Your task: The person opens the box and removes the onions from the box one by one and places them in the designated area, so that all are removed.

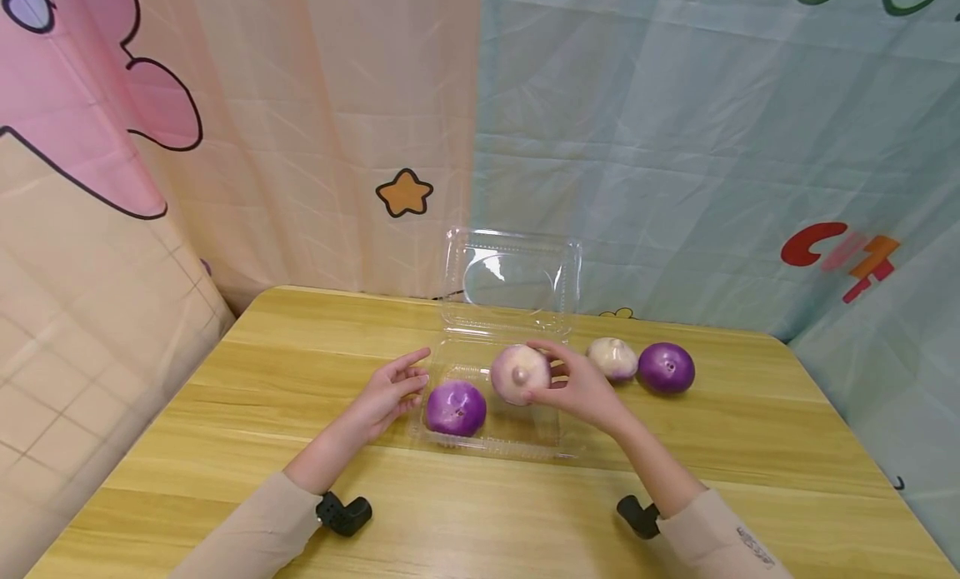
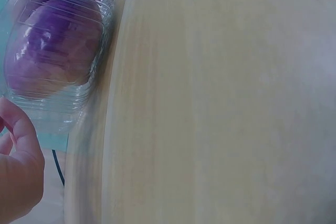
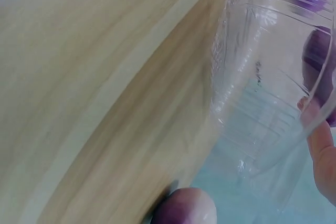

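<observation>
My right hand (image 1: 583, 387) holds a pale purple-and-white onion (image 1: 516, 372) between thumb and fingers, over the right half of a clear plastic clamshell box (image 1: 498, 444). In the left half of the box sits a purple onion (image 1: 456, 409), seen through the ribbed wall in the left wrist view. Beside the left wall is my left hand (image 1: 387, 396), index finger extended and the others loosely bent; whether it touches the box I cannot tell. The right wrist view shows the held onion (image 3: 316, 56) through the clear wall, partly cut off by the frame.
The box lid (image 1: 513, 283) stands raised at the back, near the printed curtain (image 1: 645, 146). To the right of the box, a whitish onion (image 1: 611, 358) and a purple onion (image 1: 666, 368) lie side by side on the wooden table (image 1: 247, 396).
</observation>
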Demonstrator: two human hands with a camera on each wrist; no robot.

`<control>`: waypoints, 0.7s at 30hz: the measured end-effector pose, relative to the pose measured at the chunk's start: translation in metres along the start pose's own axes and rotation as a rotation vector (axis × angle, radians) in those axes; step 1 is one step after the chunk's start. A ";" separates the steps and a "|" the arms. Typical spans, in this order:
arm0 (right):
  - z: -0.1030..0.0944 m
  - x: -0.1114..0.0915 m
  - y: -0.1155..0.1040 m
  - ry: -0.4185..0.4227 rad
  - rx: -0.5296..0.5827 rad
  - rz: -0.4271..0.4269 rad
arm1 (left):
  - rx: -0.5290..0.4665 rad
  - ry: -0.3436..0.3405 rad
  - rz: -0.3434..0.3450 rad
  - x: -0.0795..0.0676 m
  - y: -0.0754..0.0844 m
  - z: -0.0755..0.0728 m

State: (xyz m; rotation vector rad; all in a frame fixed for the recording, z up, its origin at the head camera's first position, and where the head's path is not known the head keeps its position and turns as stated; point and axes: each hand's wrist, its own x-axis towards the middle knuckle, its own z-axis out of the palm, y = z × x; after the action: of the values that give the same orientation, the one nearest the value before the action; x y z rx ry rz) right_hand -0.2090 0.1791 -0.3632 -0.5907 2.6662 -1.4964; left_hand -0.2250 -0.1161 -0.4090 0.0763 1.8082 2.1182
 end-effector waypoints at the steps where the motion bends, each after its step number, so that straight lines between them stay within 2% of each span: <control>1: -0.001 -0.001 0.000 -0.001 0.000 -0.001 | 0.000 -0.001 0.001 0.000 0.000 0.000; 6: -0.008 -0.009 -0.001 -0.003 0.012 -0.028 | 0.000 0.000 0.002 0.001 0.000 -0.001; 21: -0.028 -0.028 0.003 0.035 0.040 -0.025 | -0.010 0.001 -0.001 0.000 0.000 -0.001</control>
State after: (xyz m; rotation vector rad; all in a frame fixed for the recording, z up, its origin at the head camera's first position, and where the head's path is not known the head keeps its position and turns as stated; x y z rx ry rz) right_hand -0.1895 0.2133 -0.3553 -0.6027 2.6566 -1.5771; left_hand -0.2251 -0.1168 -0.4090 0.0721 1.7982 2.1271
